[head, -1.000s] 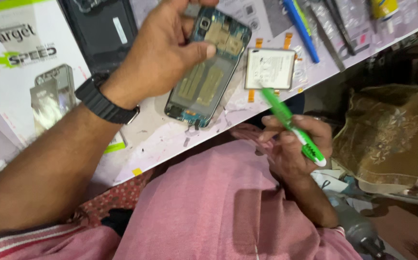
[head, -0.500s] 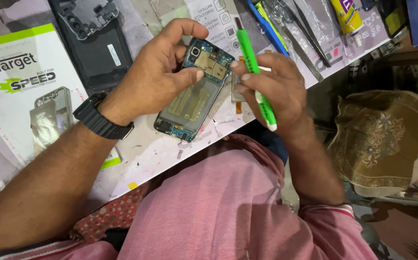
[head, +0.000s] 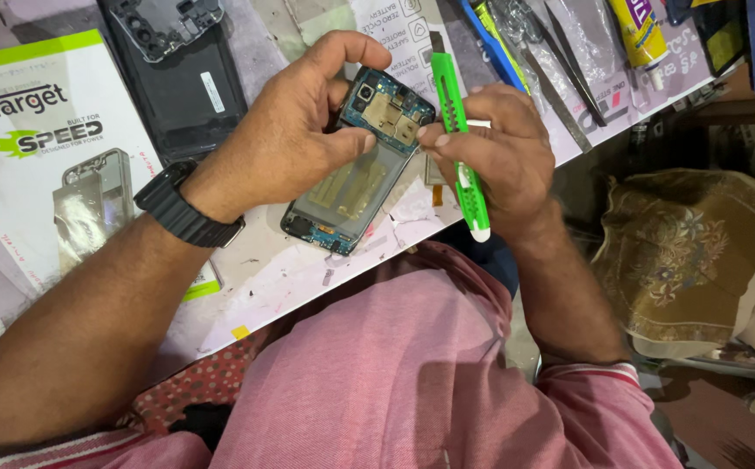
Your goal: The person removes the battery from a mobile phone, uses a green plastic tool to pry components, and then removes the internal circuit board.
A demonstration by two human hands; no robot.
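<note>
Nearest the camera is one pink-shirted lap (head: 412,382), with two bare forearms reaching away from it over the edge of the surface (head: 264,278). The left hand (head: 286,143), with one black wristwatch (head: 185,208) on its wrist, is curled around one opened phone (head: 356,178), thumb across its face and fingers over the top edge. The phone is raised just above the surface near its front edge, back cover off, circuit board and camera end showing. Its long axis runs diagonally, the camera end pointing up and to the right, away from the person, the bottom end down toward the lap.

The right hand (head: 499,161) is closed around one green utility knife (head: 457,130), fingertips meeting the phone's upper right corner. The knife stands nearly upright in the picture, blade end pointing away, white butt end toward the person.

Farther off lie one white and green product box (head: 39,148) at left, one black phone back cover (head: 182,74) beyond the left hand, one blue tool (head: 495,48), one yellow glue tube (head: 638,35), and one pair of metal tweezers (head: 560,78). To the right, off the surface, sits one brown patterned cushion (head: 690,252).
</note>
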